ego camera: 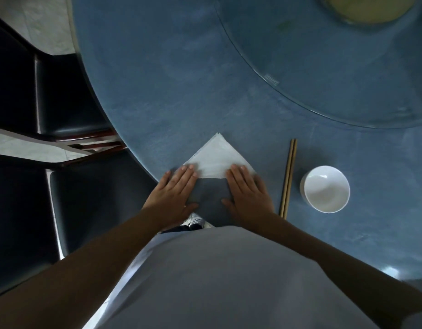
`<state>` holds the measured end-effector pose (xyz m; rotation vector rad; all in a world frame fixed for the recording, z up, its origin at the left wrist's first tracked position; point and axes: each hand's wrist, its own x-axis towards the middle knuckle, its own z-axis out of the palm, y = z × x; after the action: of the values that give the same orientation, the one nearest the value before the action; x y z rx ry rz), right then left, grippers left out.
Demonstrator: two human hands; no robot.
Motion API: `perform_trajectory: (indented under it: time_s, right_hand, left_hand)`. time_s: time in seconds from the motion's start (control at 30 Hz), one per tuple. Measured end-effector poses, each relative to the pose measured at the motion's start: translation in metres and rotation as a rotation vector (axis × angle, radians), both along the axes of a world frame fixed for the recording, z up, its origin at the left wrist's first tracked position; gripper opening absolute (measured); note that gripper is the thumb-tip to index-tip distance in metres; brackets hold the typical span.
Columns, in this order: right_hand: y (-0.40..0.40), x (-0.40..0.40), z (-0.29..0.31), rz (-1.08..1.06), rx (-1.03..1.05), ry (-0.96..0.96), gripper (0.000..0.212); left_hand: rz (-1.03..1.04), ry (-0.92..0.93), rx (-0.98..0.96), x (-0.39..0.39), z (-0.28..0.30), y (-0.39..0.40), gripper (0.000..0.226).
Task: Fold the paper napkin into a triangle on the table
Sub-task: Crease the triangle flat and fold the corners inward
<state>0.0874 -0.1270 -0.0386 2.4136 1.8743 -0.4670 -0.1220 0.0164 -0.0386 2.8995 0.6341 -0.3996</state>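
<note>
Where hands [212,188] press — blue table [181,91].

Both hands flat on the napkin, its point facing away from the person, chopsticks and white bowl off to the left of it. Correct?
Not quite: the head view shows the chopsticks and white bowl to the right of the napkin, not the left. The rest holds: left hand and right hand lie flat on it, point facing away.

Left hand [174,195] and right hand [249,193] pressed flat, fingers spread.

White bowl [325,189], empty, upright, near chopsticks [288,178], pair lying side by side. Glass turntable [312,74] at far right. Dark chairs [70,98] at left.
</note>
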Motion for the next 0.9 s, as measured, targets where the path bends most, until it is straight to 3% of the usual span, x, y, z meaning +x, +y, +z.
perform_trajectory:
  time_s: [0.27,0.4,0.5,0.57,0.7,0.9]
  right_hand:
    - [-0.02,0.017,0.006,-0.13,-0.108,-0.042,0.079]
    - [-0.015,0.019,0.011,-0.284,-0.034,-0.006,0.078]
    - [-0.002,0.021,0.014,-0.391,0.048,0.059,0.068]
    - [0.008,0.023,0.016,-0.445,0.055,0.1,0.062]
    - [0.025,0.026,0.019,-0.367,0.04,0.062,0.061]
    - [0.059,0.032,0.021,-0.382,0.068,0.137,0.051]
  left_hand:
    - [0.05,0.072,0.017,-0.029,0.006,0.011,0.08]
    - [0.141,0.023,-0.021,-0.032,0.011,0.005,0.076]
    - [0.3,-0.028,-0.037,-0.023,0.016,0.002,0.07]
    - [0.281,-0.027,-0.007,-0.019,0.017,0.002,0.068]
    - [0.195,0.016,0.057,-0.026,0.015,0.001,0.072]
    - [0.262,0.044,0.022,-0.028,0.013,-0.003,0.08]
